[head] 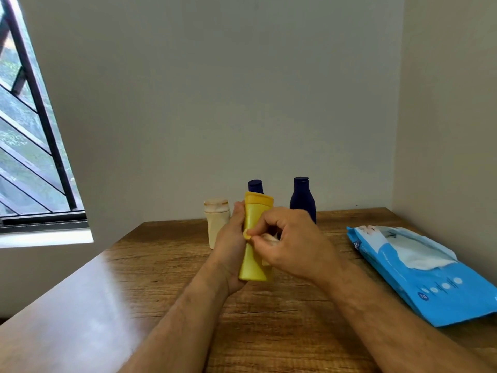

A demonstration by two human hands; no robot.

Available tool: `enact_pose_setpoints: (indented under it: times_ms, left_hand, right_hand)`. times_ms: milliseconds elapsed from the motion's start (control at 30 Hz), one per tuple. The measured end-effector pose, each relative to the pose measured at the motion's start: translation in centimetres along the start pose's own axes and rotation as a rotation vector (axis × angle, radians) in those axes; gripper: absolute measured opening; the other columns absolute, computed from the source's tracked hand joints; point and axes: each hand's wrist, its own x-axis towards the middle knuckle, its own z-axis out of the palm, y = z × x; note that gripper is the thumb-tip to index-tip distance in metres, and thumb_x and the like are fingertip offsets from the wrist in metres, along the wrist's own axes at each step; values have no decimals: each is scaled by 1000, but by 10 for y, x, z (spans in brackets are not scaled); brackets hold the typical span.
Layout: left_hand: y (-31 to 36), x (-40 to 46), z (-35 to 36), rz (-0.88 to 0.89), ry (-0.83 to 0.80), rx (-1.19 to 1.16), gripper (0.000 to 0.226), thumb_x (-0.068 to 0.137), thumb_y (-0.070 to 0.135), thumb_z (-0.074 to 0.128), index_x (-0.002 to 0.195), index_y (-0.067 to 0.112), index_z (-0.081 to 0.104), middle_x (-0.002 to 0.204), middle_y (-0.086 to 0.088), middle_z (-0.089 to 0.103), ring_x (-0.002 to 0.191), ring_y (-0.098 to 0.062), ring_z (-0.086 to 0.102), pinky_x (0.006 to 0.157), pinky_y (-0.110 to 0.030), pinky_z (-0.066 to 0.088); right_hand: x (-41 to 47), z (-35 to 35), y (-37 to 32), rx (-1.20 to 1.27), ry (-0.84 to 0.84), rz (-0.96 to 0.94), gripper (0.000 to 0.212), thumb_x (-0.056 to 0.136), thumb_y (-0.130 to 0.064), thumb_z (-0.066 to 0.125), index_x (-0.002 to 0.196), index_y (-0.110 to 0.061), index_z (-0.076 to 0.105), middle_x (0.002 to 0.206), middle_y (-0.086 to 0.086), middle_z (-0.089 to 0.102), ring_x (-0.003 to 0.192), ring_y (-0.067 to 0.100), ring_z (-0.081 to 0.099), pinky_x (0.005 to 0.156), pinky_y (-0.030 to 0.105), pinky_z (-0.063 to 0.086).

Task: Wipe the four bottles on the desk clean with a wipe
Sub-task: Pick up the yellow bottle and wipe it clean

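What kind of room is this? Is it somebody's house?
Probably a room in a home, though I can't be sure. There is a wooden desk pushed into a plain wall corner, a barred window with greenery outside, and toiletry-type bottles like the yellow bottle, plus a blue pack of wipes.

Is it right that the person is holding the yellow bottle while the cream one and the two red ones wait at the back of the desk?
Not quite. The head view shows the two bottles at the back are dark blue, not red. The rest holds: the left hand holds the yellow bottle, and the cream bottle waits behind on the desk.
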Motion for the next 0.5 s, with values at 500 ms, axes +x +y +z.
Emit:
enact_pose_setpoints:
  times_ms: [500]
  left_hand:
    - [5,-3,1,69,42,35,61,97,64,38,98,13,72,80,-10,77,64,-20,73,61,-34,59]
  right_hand:
    - [6,-5,6,-79,227,58,6,87,-31,71,84,-27,67,85,-17,62,83,-4,59,62,6,46]
